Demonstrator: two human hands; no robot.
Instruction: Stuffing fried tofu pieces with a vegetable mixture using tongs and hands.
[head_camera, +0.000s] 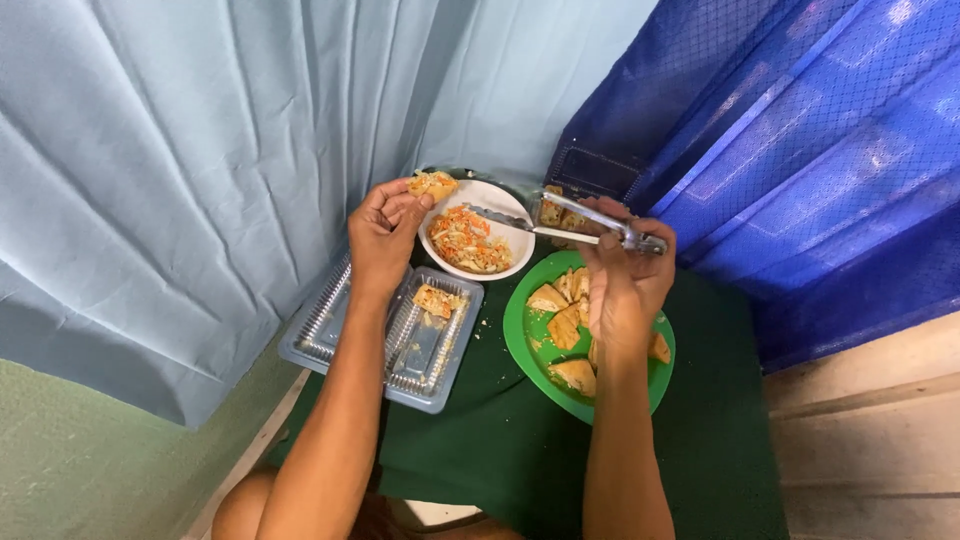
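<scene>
A green cloth (470, 440) covers the small table, with a pale curtain (180, 150) to the left and blue netting (800, 130) to the right. On it lie a green plate (522, 330) of fried wedges, an open clear tray (330, 330) with one stuffed piece (434, 300) in its right half, and a white bowl (500, 198) of shredded slaw (468, 240).

The left hand (383, 235) pinches a filled wedge (432, 184) over the bowl's rim; the right hand (625, 275) is closed around metal tongs (560, 222), whose tips reach into the slaw.

The risk I see: the wedge is heaped (and held only by fingertips), so a tilt could spill filling onto the cloth.

The right hand hides part of the plate, and something behind the tongs is too obscured to identify.
</scene>
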